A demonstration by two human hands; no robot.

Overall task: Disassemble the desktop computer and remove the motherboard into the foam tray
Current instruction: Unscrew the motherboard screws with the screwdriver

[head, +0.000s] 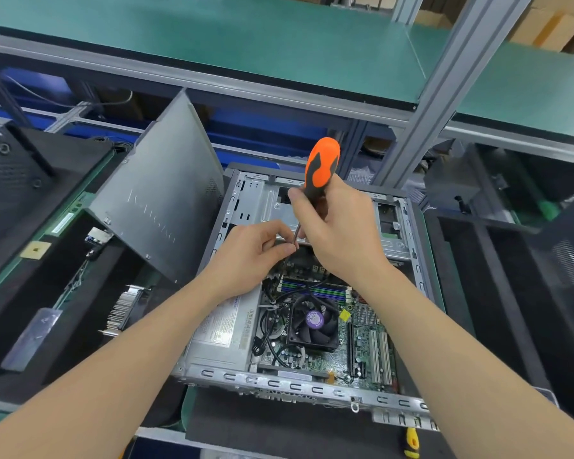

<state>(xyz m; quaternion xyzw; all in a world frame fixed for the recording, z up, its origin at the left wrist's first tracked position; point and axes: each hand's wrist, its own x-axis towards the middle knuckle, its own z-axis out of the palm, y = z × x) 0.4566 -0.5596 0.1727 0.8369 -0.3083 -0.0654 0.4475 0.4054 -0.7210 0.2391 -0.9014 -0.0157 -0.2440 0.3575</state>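
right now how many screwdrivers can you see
2. An orange-and-black screwdriver is held in the right hand above the open computer case. A yellow-handled one, only its handle in view, lies near the bottom edge in front of the case. Others may be hidden.

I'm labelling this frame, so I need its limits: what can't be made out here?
All in the head view:
- Tip of the screwdriver and any screw: hidden behind the fingers of the left hand and the right hand.
- Far end of the motherboard: covered by both hands.
- Yellow-handled tool: cut off by the bottom edge.
- Label print on the power supply: too small.
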